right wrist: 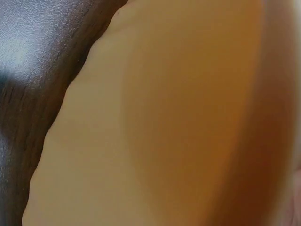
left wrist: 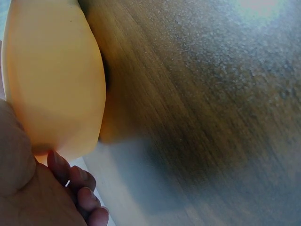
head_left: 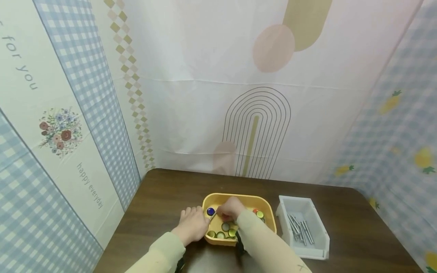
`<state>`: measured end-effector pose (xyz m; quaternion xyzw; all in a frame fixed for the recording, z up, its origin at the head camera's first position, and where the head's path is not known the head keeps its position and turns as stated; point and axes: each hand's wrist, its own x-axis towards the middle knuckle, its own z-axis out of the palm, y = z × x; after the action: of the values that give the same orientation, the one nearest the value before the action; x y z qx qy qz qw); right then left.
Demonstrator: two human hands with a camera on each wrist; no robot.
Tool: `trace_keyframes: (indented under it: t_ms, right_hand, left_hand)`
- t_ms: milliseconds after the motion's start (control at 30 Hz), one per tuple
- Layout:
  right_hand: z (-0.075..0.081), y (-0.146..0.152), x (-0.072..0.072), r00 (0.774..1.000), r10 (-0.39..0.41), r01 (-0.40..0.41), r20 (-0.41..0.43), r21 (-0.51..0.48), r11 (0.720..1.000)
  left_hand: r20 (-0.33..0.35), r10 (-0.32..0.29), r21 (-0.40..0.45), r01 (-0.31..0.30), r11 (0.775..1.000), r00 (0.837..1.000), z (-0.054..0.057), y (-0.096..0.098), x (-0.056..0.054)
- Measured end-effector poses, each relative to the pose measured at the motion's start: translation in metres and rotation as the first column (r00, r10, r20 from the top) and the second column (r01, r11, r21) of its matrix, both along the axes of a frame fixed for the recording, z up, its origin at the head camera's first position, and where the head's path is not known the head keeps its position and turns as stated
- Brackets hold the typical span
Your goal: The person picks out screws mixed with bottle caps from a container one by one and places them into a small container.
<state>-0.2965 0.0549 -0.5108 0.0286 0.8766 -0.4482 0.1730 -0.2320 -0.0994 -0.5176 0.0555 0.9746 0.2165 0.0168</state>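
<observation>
My left hand (head_left: 194,223) holds the left end of a yellow plastic basin (head_left: 271,224), its palm at the rim and its fingers along the outside of the wall in the left wrist view. Inside the basin, my right hand (head_left: 231,208) pinches what looks like a thin silvery metal rod (head_left: 213,217) that slants down toward the left rim. A dark blue bottle cap (head_left: 210,211) lies close to the rod. Several green-yellow bottle caps (head_left: 220,235) are on the basin floor. The right fingertips are partly hidden, and the right wrist view shows mostly blurred basin wall.
To the right of the basin stands a white plastic bin (head_left: 321,223) with several metal bolts or rods (head_left: 300,229) in it. Both are on a dark wooden table (head_left: 170,189). Printed cloth (head_left: 191,113) hangs behind the table and on both sides.
</observation>
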Motion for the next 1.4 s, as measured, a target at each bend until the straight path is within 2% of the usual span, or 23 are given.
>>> trace_keyframes:
  t_ms: [167,267,400,500,667,767,867,1000,1100,1233,1400]
  right_hand:
    - [0.0,-0.003,0.001,0.998,0.016,-0.011,-0.064,0.084,0.996]
    - [0.0,-0.002,0.002,0.998,-0.004,0.008,-0.068,0.06,0.998]
    - [0.001,-0.001,0.002,0.999,-0.039,0.039,-0.026,-0.005,0.999]
    - [0.0,-0.002,0.002,0.999,-0.047,0.047,-0.023,-0.001,0.999]
    - [0.002,-0.006,0.006,0.995,-0.024,0.032,-0.095,0.089,0.996]
    - [0.002,-0.008,0.008,0.988,0.008,0.018,-0.152,0.17,0.985]
    - [0.001,-0.006,0.009,0.983,0.021,0.019,-0.181,0.212,0.977]
    - [-0.002,0.0,0.007,0.99,-0.03,0.046,-0.138,0.111,0.993]
    - [-0.003,0.004,0.006,0.994,-0.072,0.074,-0.082,0.022,0.997]
    - [-0.003,0.006,0.007,0.993,-0.1,0.1,-0.06,-0.005,0.995]
    - [-0.004,0.007,0.007,0.992,-0.101,0.1,-0.073,-0.015,0.995]
  left_hand:
    - [-0.001,-0.002,0.003,0.002,1.0,1.0,-0.002,0.0,0.0]
    - [0.004,-0.002,-0.01,0.002,1.0,1.0,-0.003,0.001,-0.001]
    - [0.015,0.001,-0.028,-0.001,1.0,1.0,-0.003,0.001,-0.001]
    - [0.018,0.002,-0.029,-0.002,1.0,1.0,-0.003,0.0,-0.001]
    - [0.011,0.0,-0.021,0.0,1.0,1.0,-0.002,-0.001,0.0]
    - [0.005,0.0,-0.018,0.0,1.0,1.0,-0.003,0.0,0.0]
    - [0.005,-0.002,-0.015,0.002,1.0,1.0,-0.005,0.0,-0.001]
    - [0.005,0.0,-0.012,0.0,1.0,1.0,-0.005,0.001,0.0]
    - [0.006,0.002,-0.011,-0.002,1.0,1.0,-0.001,0.002,0.002]
    - [0.018,0.0,-0.004,0.0,1.0,1.0,0.002,0.002,0.003]
    - [0.025,0.004,-0.005,-0.004,1.0,1.0,0.002,0.002,0.002]
